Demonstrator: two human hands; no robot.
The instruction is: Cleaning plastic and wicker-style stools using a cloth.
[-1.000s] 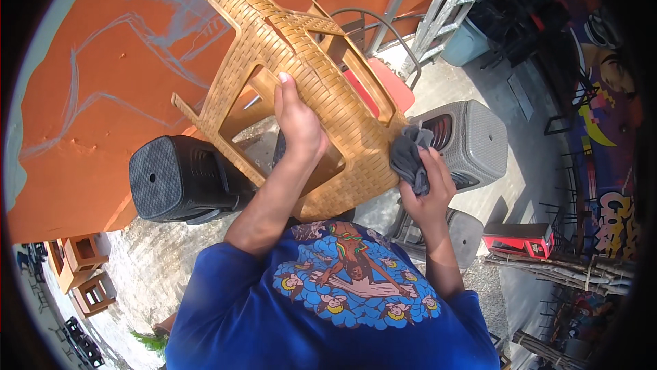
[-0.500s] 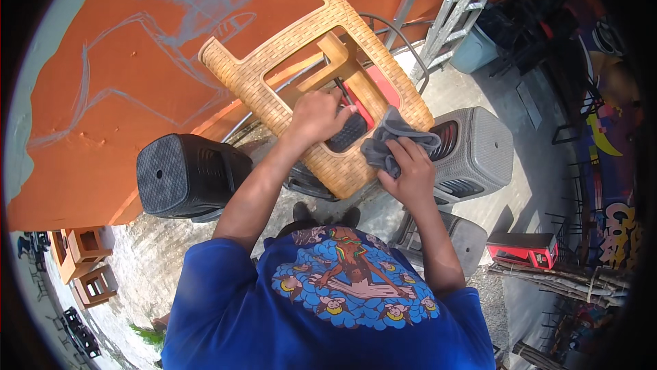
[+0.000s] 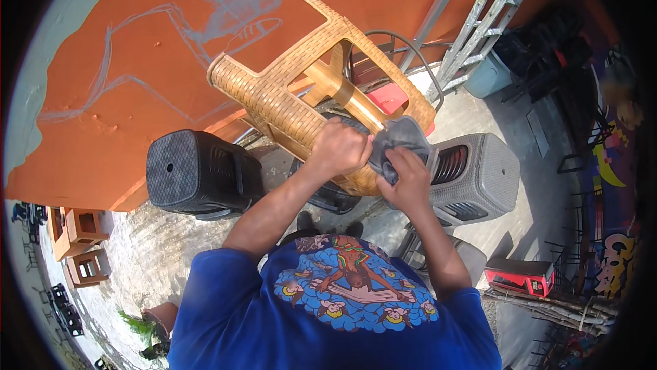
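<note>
A tan plastic stool (image 3: 277, 89) with a woven pattern is tilted in front of me, its legs toward the orange wall. My left hand (image 3: 340, 146) is closed round the near frame of the stool, its thumb side close to the cloth. In my right hand (image 3: 408, 178) is a bunched dark grey cloth (image 3: 405, 135), pressed against the stool's near right corner. The hands and cloth hide part of that near edge.
A black stool (image 3: 195, 172) stands to the left and a grey stool (image 3: 482, 175) to the right. Behind are a ladder (image 3: 482, 24) and a pale blue bucket (image 3: 487, 77). A red and black box (image 3: 520, 278) sits on the right, wooden stools (image 3: 79, 233) far left.
The stool has tipped and shifted a little right and nearer. My left hand has moved right and down, closer to the cloth, and its fingers have closed more tightly.
</note>
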